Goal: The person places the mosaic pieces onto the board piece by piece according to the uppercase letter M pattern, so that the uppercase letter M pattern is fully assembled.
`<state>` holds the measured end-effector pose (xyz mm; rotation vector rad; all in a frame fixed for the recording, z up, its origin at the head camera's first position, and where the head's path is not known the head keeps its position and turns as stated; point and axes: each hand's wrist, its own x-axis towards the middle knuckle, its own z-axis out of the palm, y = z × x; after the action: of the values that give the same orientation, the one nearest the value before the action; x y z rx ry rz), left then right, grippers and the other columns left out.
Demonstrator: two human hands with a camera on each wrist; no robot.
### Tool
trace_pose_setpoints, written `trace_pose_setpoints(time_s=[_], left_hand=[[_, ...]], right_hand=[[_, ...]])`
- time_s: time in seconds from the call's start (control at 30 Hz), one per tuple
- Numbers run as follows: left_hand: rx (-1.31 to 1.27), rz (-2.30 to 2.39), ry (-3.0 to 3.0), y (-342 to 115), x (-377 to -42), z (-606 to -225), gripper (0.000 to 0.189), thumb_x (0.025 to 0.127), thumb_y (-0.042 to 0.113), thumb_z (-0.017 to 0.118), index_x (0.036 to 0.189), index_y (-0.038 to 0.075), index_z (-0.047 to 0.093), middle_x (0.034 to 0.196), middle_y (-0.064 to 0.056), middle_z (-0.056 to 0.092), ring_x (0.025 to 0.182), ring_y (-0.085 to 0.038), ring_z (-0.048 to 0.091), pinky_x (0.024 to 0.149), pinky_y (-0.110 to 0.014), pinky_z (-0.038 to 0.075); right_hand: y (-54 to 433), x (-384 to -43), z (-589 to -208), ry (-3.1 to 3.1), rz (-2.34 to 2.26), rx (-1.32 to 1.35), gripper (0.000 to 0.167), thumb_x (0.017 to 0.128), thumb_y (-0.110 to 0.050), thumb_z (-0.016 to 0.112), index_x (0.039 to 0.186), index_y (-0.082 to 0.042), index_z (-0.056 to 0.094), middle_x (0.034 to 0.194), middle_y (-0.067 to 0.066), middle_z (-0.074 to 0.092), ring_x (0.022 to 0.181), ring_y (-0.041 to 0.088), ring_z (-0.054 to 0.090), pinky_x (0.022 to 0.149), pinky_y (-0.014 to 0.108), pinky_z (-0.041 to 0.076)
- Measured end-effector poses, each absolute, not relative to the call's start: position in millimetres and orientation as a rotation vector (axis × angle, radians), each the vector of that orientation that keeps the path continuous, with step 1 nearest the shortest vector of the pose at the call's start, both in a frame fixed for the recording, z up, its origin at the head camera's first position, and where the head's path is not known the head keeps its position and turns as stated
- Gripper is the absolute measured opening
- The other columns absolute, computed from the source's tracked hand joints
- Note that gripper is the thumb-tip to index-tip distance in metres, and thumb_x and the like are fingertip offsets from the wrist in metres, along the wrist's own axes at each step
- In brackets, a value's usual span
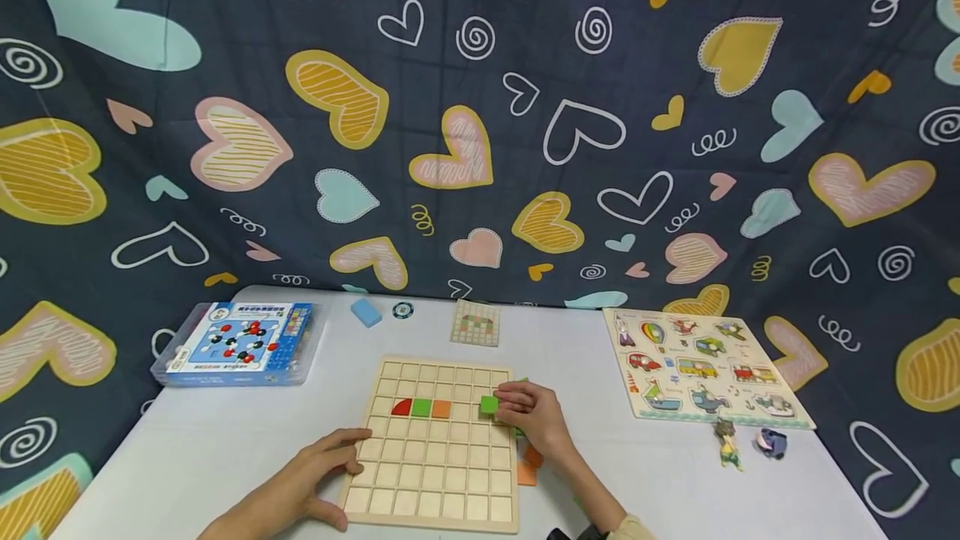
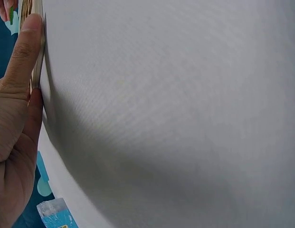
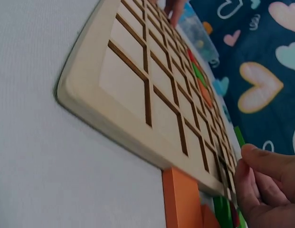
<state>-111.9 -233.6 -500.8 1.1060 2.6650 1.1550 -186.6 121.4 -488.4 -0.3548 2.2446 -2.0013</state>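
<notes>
Backdrop cloth (image 1: 442, 65): dark blue, printed with hearts and spirals. Surface (image 1: 232, 440): white. Gridded board (image 1: 435, 476): pale wood, lying flat. Left hand (image 1: 318, 473): fingers loosely bent at the board's left edge, thumb lower down. Right hand (image 1: 536, 417): fingers and thumb pinching the green tile, above the board's right side. Row of three tiles (image 1: 422, 408): red, green, orange, in the cells. Loose pieces (image 1: 527, 473): orange and green, by the right edge, partly hidden by the hand. Green tile (image 1: 487, 405): fingertips cover its right part; contact with the board unclear.
</notes>
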Motion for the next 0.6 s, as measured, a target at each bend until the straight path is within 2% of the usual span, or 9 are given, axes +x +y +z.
trace_pose_setpoints(time_s=[0.3, 0.6], left_hand=[[1.116, 1.174, 2.654, -234, -112, -500, 0.039, 0.068, 0.038, 0.077, 0.100, 0.022, 0.061, 0.133, -0.025, 0.049, 0.118, -0.033, 0.051, 0.096, -0.021, 0.042], [1.082, 1.158, 2.646, -234, -112, -499, 0.039, 0.069, 0.039, 0.077, 0.100, 0.023, 0.061, 0.133, -0.025, 0.048, 0.119, -0.033, 0.050, 0.096, -0.021, 0.042]], right_hand=[[103, -184, -486, 2.336, -1.891, -0.406, 0.036, 0.078, 0.012, 0.070, 0.112, 0.015, 0.059, 0.105, 0.028, 0.067, 0.090, 0.038, 0.067, 0.075, 0.025, 0.055], [88, -171, -460, 2.423, -1.828, -0.478, 0.031, 0.077, 0.018, 0.067, 0.107, 0.018, 0.058, 0.101, 0.034, 0.064, 0.087, 0.047, 0.064, 0.075, 0.036, 0.055]])
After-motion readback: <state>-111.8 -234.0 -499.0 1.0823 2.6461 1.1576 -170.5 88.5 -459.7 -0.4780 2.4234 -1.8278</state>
